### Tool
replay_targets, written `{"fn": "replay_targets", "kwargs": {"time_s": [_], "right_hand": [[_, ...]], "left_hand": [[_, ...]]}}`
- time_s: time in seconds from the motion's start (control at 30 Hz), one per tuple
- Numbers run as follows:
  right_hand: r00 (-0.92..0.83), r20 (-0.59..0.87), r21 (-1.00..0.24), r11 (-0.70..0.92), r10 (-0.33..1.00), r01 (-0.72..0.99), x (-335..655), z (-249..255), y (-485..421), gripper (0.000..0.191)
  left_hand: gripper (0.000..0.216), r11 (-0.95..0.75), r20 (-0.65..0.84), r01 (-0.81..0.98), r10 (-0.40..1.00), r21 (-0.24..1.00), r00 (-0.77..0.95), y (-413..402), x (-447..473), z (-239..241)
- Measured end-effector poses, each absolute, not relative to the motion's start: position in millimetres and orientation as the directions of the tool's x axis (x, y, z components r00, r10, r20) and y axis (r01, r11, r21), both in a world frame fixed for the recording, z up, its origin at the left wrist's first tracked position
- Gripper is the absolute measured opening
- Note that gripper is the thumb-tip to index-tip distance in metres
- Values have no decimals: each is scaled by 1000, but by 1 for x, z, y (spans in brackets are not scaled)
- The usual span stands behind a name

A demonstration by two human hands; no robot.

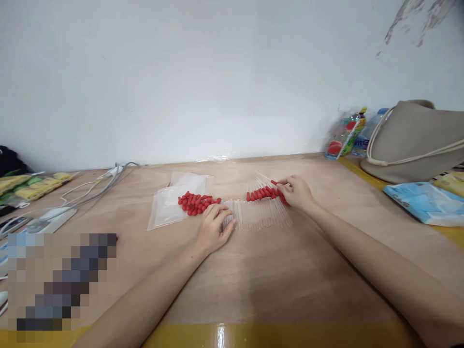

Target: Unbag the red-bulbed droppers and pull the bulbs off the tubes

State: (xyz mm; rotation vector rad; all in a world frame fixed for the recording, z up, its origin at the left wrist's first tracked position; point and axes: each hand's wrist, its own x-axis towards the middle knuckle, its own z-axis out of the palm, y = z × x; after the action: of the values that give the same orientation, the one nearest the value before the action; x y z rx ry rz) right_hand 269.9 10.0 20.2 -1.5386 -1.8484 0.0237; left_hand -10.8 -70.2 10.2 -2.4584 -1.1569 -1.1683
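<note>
A row of clear plastic tubes (261,217) lies on the wooden table (253,280), some fitted with red caps (259,194). A loose heap of red caps (195,203) sits to the left of the row. My left hand (213,229) rests palm down beside that heap, fingers curled over the left end of the tubes. My right hand (295,191) is at the right end of the capped tubes, its fingers pinched on a red-capped tube (277,186).
Clear plastic bags (174,205) lie behind the loose caps. Cables (101,186) and packets (32,186) are at the far left. A beige bag (416,140), bottles (348,133) and a blue packet (427,203) stand at the right, near the white wall.
</note>
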Motion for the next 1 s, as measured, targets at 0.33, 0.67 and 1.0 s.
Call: {"fn": "replay_targets", "kwargs": {"time_s": [0.33, 0.67, 1.0], "right_hand": [[-479, 723, -162, 796, 498, 584, 231, 3, -76, 14], [-521, 745, -51, 813, 417, 579, 213, 2, -80, 28], [-610, 734, 43, 877, 297, 478, 213, -7, -81, 14]], "left_hand": [[32, -737, 690, 656, 391, -161, 609, -78, -5, 14], [13, -773, 654, 607, 363, -186, 663, -84, 3, 14], [14, -830, 617, 540, 355, -138, 702, -92, 2, 13]]}}
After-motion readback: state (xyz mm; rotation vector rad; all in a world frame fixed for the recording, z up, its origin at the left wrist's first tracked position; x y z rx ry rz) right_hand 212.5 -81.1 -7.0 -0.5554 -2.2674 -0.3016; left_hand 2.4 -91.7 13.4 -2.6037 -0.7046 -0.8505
